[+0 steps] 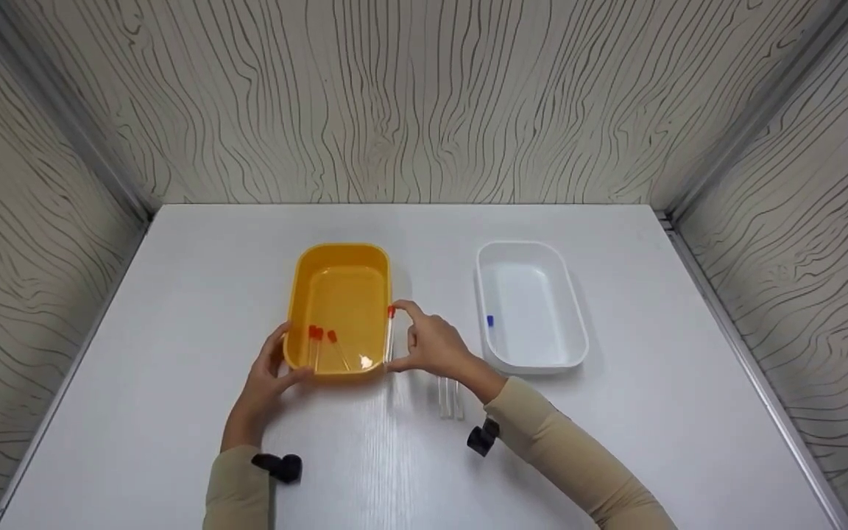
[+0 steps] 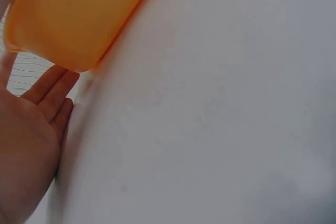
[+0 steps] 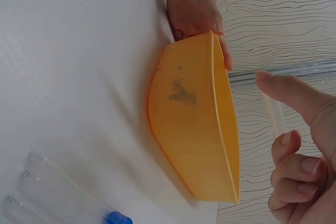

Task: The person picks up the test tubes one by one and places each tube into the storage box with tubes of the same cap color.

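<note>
- The right hand (image 1: 435,346) grasps a clear tube with a red cap (image 1: 391,335), pinched end to end between thumb and a finger.
- The tube is at the right rim of a yellow tray (image 1: 343,294); the right wrist view shows it above rim level, apart from the tray.
- The left hand (image 1: 263,383) grips the tray's near left corner, thumb at the near edge and fingers round the outer side.
- Inside the yellow tray, three red-capped tubes (image 1: 319,333) lie toward its near end.
- On the tray's outer side is a grey mottled patch (image 3: 182,94), too blurred to read as writing.
- More clear tubes (image 3: 58,192) lie on the white table (image 1: 159,309) below the right wrist. One blue cap (image 3: 118,217) shows, and tiny bluish marks near their ends are too small to read.
- To the right, a white tray (image 1: 534,309) holds a blue-capped item (image 1: 490,321), its body hard to make out.
- Behind stand wood-grain-patterned walls (image 1: 394,103).
</note>
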`<state>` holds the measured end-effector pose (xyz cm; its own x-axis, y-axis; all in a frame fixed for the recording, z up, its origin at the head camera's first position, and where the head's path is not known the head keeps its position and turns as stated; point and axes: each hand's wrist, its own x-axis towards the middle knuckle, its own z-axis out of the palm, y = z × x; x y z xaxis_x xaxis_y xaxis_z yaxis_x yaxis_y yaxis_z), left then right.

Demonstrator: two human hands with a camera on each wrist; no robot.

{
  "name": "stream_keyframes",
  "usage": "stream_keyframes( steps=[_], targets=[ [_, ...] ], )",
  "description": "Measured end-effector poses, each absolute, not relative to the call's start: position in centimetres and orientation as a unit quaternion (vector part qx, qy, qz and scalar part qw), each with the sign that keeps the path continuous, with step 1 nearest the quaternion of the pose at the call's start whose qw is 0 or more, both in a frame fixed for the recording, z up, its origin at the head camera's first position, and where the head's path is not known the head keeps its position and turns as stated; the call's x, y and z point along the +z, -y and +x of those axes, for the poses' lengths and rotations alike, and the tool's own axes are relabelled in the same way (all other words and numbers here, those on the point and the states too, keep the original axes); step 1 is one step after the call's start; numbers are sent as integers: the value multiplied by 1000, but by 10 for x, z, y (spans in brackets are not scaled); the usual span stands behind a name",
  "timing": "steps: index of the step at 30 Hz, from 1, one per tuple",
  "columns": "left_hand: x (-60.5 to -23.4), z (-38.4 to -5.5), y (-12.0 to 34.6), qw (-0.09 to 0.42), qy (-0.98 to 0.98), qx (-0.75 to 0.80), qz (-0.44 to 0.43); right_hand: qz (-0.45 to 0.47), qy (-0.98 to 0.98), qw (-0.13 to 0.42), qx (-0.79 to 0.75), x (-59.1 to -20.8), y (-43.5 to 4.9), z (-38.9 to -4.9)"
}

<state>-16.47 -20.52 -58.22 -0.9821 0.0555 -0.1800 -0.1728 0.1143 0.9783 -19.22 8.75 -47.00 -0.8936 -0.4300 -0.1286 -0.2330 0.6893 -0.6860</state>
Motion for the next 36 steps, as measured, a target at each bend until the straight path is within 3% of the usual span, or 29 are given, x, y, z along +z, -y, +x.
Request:
stream_keyframes(
  steps=[36],
  targets=[
    [-582, -165, 204, 82, -743, 663, -40, -172, -904, 153, -360, -493, -26, -218]
  ],
)
